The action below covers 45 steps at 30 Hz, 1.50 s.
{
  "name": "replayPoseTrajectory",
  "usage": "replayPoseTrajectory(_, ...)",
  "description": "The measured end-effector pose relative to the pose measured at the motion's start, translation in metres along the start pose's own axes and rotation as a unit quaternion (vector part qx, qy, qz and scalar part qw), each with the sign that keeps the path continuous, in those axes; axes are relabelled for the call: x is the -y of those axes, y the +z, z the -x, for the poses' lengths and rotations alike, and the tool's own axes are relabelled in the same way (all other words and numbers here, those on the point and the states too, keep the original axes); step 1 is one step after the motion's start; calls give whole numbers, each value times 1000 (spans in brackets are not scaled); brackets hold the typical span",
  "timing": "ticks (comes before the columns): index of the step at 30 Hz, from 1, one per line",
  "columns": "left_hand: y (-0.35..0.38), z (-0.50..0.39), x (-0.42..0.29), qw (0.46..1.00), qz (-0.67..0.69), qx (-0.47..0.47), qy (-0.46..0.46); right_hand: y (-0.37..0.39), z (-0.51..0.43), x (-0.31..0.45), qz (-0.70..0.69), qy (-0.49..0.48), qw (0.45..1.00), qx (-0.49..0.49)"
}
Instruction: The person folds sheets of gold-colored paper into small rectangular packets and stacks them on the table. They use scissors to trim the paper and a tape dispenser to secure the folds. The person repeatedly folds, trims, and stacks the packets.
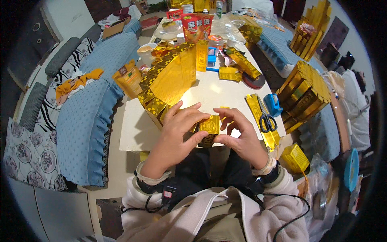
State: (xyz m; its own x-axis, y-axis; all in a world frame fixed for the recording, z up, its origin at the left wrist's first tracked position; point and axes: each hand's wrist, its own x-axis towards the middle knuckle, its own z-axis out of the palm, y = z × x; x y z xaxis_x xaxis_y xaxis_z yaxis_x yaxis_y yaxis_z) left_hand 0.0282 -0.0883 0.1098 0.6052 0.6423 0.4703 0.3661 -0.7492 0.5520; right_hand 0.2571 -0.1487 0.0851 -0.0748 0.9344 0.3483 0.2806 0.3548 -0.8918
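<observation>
A small gold foil paper box [209,124] with an embossed design on its top sits at the near edge of the white table [137,133]. My left hand [180,133] grips it from the left, thumb on the near edge and index finger along the far edge. On its right side, my right hand [239,136] is curled, its thumb tip at the near right corner and its other fingers apart; whether these press on the box is hard to see. Just beyond my left hand stands a curved row of gold foil boxes [173,81], partly hidden by that hand.
Right of my right hand, black-handled scissors [267,122] lie on a flat gold foil piece [255,109] beside a blue tape dispenser [273,104]. Gold boxes are stacked [305,93] farther right. Behind stand an upright gold box [202,56] and a red food packet [197,27].
</observation>
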Motion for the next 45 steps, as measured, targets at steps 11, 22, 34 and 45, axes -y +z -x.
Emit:
replayPoseTrajectory(11, -5, -2, -5, 1000, -6, 10, -9, -202, 31, -137, 311, 176, 897, -259)
replayPoseTrajectory(22, -8, -6, -11, 999, -16, 32, -28, -252, 40, -197, 107, 363, 902, -209)
replayPoseTrajectory(34, -10, -8, -13, 998, -12, 41, -45, -264, 20, -180, -58, 452, 874, -168)
replayPoseTrajectory(45, -10, -7, -14, 998, -16, 36, -47, -262, 45, -191, -180, 407, 868, -220)
